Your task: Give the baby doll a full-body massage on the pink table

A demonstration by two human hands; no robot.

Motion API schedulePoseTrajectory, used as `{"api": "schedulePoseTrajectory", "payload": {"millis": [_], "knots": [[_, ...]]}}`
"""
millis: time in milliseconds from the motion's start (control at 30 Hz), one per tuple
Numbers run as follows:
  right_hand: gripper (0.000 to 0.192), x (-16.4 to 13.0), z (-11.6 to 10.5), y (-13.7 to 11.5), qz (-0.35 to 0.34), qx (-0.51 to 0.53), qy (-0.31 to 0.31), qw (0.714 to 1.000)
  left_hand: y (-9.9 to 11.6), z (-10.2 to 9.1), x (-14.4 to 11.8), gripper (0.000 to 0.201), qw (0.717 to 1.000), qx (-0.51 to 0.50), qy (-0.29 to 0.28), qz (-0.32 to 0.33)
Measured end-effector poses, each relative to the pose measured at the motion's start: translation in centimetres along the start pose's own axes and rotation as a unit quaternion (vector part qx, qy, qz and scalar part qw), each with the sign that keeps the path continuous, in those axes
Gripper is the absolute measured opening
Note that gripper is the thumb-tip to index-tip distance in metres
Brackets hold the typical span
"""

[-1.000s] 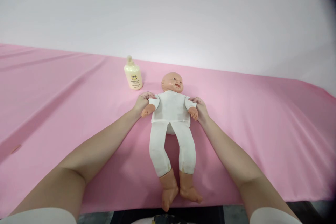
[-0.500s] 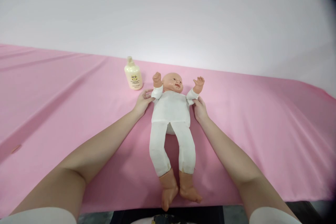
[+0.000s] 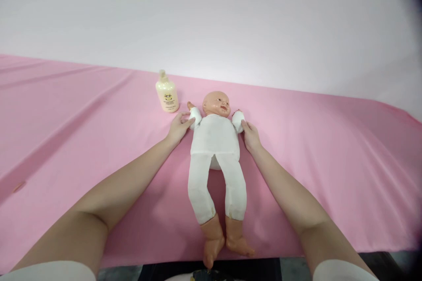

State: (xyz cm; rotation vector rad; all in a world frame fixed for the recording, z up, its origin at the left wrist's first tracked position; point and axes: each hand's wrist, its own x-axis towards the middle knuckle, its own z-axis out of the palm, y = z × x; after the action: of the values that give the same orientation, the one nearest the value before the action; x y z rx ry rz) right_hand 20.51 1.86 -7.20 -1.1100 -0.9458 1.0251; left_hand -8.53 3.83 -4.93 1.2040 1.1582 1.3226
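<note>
A baby doll (image 3: 216, 136) with a white cloth body lies on its back, head away from me and feet toward the near edge. My left hand (image 3: 180, 126) is closed on the doll's arm at the left, its thumb on the white cloth. On the other side my right hand (image 3: 251, 136) pinches the doll's other arm near the elbow. Both doll arms point away from me, beside the head. Part of the fingers of each hand is hidden behind the doll's arms.
A pale yellow pump bottle (image 3: 167, 94) stands just beyond my left hand. Pink cloth (image 3: 138, 210) covers the table, with folds at the left and right. A white wall (image 3: 211, 22) rises behind it. A small brownish object (image 3: 19, 186) lies at far left.
The doll's raised forearms have gone down and away from me; its hands now sit lower beside the head. My hands have barely shifted.
</note>
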Motion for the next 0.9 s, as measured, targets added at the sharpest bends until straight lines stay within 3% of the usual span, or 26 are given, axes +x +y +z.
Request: {"api": "schedulePoseTrajectory", "payload": {"millis": [267, 467, 700, 900], "knots": [[0.033, -0.47, 0.43, -0.45, 0.004, 0.032, -0.011, 0.999, -0.66, -0.10, 0.31, 0.054, 1.000, -0.002, -0.001, -0.006], [0.026, -0.50, 0.50, -0.79, -0.004, 0.062, -0.029, 0.998, -0.40, 0.24, 0.01, 0.076, 0.996, -0.083, -0.037, 0.003], [0.014, -0.37, 0.15, -0.20, -0.009, 0.036, -0.037, 0.999, -0.08, 0.66, -0.07, 0.038, 0.996, -0.078, -0.044, 0.005], [0.020, -0.17, 0.13, 0.16, 0.001, 0.017, -0.041, 0.999, 0.07, 0.55, 0.09, 0.030, 0.997, -0.062, -0.049, 0.001]]}}
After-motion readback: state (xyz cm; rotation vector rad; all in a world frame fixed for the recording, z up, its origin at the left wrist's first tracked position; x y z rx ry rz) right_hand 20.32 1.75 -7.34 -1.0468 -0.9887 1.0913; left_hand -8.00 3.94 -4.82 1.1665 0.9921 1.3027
